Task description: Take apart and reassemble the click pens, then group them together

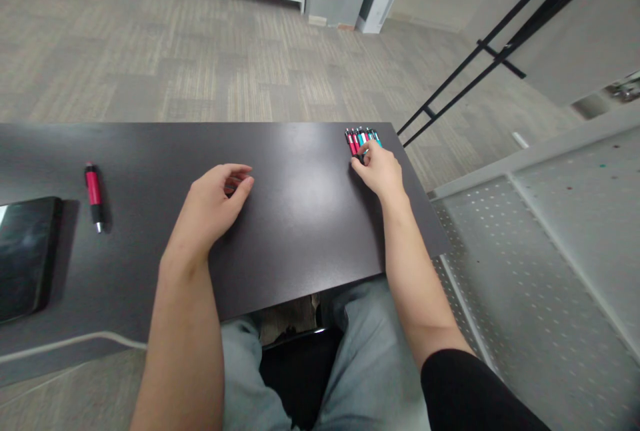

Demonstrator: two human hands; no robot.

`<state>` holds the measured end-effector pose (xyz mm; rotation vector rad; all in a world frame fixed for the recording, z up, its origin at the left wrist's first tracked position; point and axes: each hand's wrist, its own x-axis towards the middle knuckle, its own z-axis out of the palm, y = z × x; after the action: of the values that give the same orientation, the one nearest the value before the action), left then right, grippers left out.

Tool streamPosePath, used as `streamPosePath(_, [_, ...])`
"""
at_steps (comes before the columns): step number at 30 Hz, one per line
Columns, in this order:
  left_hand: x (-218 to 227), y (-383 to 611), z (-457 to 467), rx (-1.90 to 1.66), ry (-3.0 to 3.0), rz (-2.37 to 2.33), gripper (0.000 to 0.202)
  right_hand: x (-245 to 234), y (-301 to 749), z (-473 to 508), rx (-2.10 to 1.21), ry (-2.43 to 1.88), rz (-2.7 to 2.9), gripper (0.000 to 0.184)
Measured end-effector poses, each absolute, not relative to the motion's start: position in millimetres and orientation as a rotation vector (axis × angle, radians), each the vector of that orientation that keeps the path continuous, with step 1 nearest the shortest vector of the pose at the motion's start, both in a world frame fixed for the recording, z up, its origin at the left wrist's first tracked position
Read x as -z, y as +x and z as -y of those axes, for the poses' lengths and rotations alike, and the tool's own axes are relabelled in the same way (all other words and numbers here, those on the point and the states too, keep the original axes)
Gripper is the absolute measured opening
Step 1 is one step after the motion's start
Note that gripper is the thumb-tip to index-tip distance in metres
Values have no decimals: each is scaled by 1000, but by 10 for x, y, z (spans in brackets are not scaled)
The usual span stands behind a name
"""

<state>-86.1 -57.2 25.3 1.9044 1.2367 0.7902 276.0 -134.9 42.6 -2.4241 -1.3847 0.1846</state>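
Observation:
My right hand (381,169) is at a row of pens (363,137) by the table's far right corner. The pens lie side by side, some red and some teal, with dark clips at their far ends. Thumb and forefinger close around the dark near end of a red pen (351,143) at the row's left side; the hand hides the near ends of the others. Over the middle of the dark table (300,231), my left hand (216,201) is loosely curled, thumb and fingers apart, holding nothing.
A single red pen (93,194) with a black grip lies at the left. Beside it, a black device with a glossy face (23,257) is cut off by the frame edge. A white cable (75,341) runs along the near left edge. Black metal bars (465,64) stand beyond the right corner.

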Motion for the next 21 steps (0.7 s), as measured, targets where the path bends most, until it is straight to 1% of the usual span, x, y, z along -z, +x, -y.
streamPosePath(7, [-251,-873,576,-807,1905,-1233,36,-440,2773,1346,-135,-2429,1321,7])
streamPosePath(11, [-264,-929,540,-889,1898,-1329,28,-431,2691,1361,-93,-2270,1393,4])
streamPosePath(13, [-279,-1005,508,-973,1879,-1455,24,-426,2531,1362,-148,-2104,1490,6])
streamPosePath(16, [-299,-1194,466,-1072,1856,-1746,20,-432,2168,1332,-352,-1833,1701,15])
streamPosePath(18, [-301,-1344,462,-1037,1809,-1988,17,-442,1917,1293,-451,-1682,1826,19])
streamPosePath(21, [-273,-1545,482,-891,1747,-2236,15,-434,1657,1220,-486,-1609,1893,19])
